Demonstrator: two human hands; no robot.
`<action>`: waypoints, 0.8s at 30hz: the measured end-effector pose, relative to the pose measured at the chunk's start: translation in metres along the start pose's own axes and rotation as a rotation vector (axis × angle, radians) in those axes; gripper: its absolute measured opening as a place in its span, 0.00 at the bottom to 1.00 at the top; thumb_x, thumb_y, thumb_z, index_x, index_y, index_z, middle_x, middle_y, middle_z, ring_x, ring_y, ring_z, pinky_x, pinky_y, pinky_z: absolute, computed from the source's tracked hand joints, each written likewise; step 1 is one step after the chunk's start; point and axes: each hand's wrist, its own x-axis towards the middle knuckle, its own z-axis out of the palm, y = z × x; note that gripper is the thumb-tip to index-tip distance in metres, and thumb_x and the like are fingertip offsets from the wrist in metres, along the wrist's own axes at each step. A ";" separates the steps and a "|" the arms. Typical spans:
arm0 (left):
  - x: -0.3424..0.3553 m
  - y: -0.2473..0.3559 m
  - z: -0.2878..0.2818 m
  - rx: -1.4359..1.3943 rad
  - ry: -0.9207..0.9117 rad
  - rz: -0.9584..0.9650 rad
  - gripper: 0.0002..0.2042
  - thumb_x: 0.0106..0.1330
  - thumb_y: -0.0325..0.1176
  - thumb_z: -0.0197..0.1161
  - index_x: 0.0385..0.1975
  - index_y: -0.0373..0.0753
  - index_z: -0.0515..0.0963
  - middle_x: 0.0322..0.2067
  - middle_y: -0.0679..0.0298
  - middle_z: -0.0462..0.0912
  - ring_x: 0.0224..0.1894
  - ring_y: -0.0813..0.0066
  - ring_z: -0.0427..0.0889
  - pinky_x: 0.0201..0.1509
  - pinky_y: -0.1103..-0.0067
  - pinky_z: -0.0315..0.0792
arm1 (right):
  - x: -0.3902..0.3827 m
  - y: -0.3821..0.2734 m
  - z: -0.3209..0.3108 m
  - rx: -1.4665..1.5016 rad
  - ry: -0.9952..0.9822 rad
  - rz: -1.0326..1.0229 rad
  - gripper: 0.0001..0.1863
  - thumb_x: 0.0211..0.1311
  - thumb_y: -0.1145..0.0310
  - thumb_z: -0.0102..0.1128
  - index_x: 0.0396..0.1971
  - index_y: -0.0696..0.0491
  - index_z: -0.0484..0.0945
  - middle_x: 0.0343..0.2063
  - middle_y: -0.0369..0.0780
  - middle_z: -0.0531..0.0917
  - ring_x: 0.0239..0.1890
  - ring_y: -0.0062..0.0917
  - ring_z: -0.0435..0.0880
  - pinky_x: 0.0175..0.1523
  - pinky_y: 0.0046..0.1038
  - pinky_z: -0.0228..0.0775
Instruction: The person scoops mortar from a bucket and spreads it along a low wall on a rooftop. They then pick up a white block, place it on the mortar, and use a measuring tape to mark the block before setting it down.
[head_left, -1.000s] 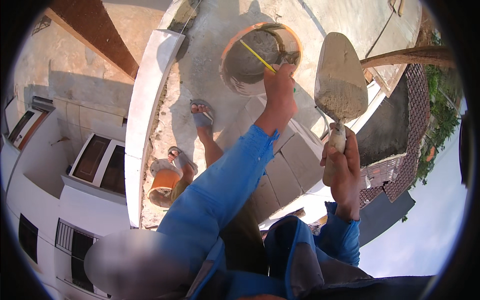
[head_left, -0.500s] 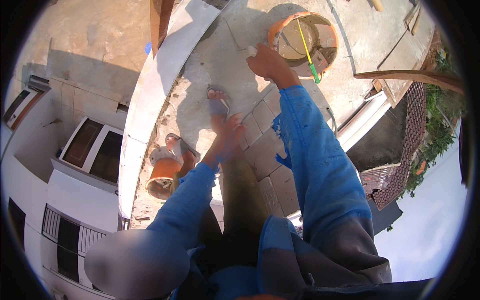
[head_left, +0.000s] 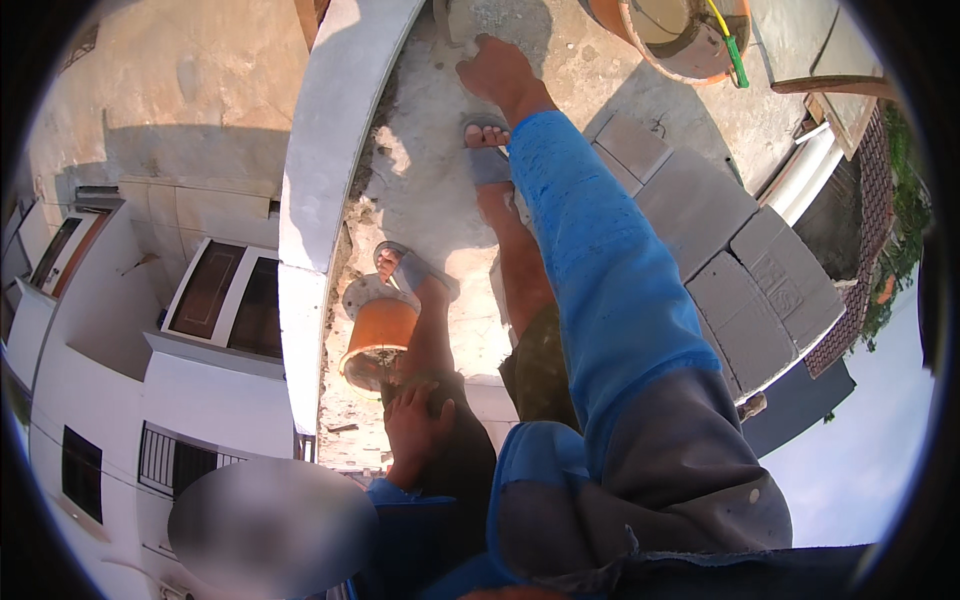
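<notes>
Head view, large bucket (head_left: 706, 64): upper right, green-handled tool (head_left: 735, 55) at its rim; an arm swing could dislodge it.
Right hand (head_left: 500, 78): closed near the floor (head_left: 560, 130); grip contents, cannot tell.
Left hand (head_left: 415, 425): spread on the leg (head_left: 465, 435), apparently unladen.
Small bucket (head_left: 383, 325): near a foot (head_left: 388, 264); a misstep might knock it.

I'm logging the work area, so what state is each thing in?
Right hand: closed, apparently gripping a trowel.
Left hand: open, resting on the left leg.
Larger orange bucket: partly filled, cut off by the upper edge.
Yellow-and-green rod: crossing that bucket's rim.
Smaller orange bucket: partly hidden, contents unclear.
Sandals: being worn.
Grey blocks: laid side by side.
</notes>
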 end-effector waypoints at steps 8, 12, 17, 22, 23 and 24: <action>-0.005 -0.020 0.009 0.023 0.028 0.043 0.19 0.65 0.48 0.70 0.51 0.44 0.84 0.48 0.54 0.87 0.55 0.52 0.85 0.66 0.59 0.71 | -0.084 -0.048 0.123 0.446 0.053 0.048 0.33 0.63 0.62 0.66 0.64 0.65 0.70 0.43 0.63 0.87 0.49 0.60 0.87 0.57 0.51 0.80; -0.002 -0.017 0.005 0.059 0.018 0.066 0.18 0.66 0.46 0.68 0.50 0.43 0.84 0.48 0.55 0.87 0.54 0.51 0.85 0.66 0.57 0.71 | -0.118 -0.055 0.176 0.586 0.139 0.068 0.34 0.63 0.63 0.66 0.66 0.62 0.69 0.40 0.61 0.87 0.46 0.60 0.87 0.53 0.52 0.80; -0.006 -0.015 0.007 0.027 0.009 0.034 0.18 0.66 0.45 0.68 0.51 0.44 0.84 0.49 0.53 0.87 0.56 0.50 0.84 0.65 0.57 0.72 | -0.178 -0.033 0.187 0.572 -0.015 0.062 0.34 0.62 0.63 0.69 0.66 0.61 0.71 0.45 0.62 0.87 0.51 0.60 0.86 0.58 0.50 0.80; -0.006 -0.017 0.013 -0.003 0.010 0.087 0.20 0.66 0.47 0.69 0.52 0.43 0.84 0.52 0.52 0.85 0.57 0.46 0.83 0.65 0.57 0.73 | -0.119 0.047 0.122 -0.075 0.408 -0.101 0.37 0.61 0.58 0.70 0.68 0.57 0.74 0.53 0.58 0.87 0.56 0.55 0.86 0.63 0.46 0.79; -0.012 -0.021 0.018 -0.023 0.015 0.023 0.20 0.66 0.47 0.69 0.52 0.43 0.84 0.52 0.52 0.85 0.57 0.47 0.83 0.65 0.57 0.73 | -0.101 0.016 0.077 0.356 0.053 0.153 0.37 0.62 0.57 0.69 0.70 0.57 0.73 0.55 0.57 0.86 0.59 0.51 0.86 0.65 0.43 0.78; -0.011 -0.019 0.017 -0.029 0.000 0.019 0.20 0.66 0.47 0.69 0.52 0.44 0.84 0.52 0.52 0.85 0.57 0.47 0.83 0.65 0.57 0.73 | -0.075 0.025 0.049 0.309 0.132 0.097 0.37 0.63 0.57 0.68 0.70 0.58 0.74 0.55 0.57 0.87 0.57 0.48 0.87 0.63 0.42 0.79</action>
